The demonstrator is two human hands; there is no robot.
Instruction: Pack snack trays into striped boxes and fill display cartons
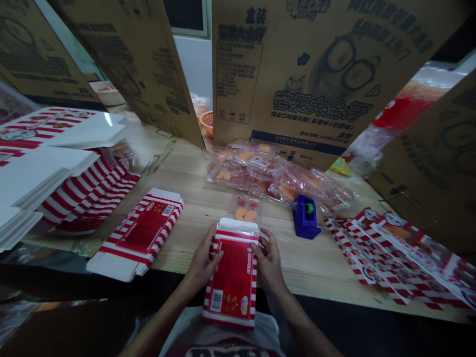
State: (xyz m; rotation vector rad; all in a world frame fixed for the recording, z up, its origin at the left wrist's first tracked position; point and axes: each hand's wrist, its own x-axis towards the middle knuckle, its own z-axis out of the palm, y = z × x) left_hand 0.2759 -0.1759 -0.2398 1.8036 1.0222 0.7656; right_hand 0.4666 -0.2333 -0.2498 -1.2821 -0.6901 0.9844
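I'm reading a folded red-and-white striped paperboard carton (231, 272) held in both hands, its white open end (238, 227) pointing away from the person; it sits over the front edge of the wooden table (308, 267), with its lower end out past that edge above the person's white shirt (265, 329); the left hand (204, 258) grips the carton's left side and the right hand (269, 260) grips its right side, so the two hands are apart, clamped on the same carton.

Just beyond the open end, a small clear packet of orange and red pieces (247, 208) lies on the table; to its right I can see a blue tape dispenser (306, 218); behind them spreads a heap of clear packets (267, 173).

On my left, a flattened striped carton (139, 233) lies near the left hand, with stacks of striped carton blanks (63, 173) beyond it; on my right, more flat printed blanks (394, 258) overlap in a row; large printed cardboard sheets (297, 74) stand upright along the far side of the table, and an orange basket (207, 123) shows through a gap between them.
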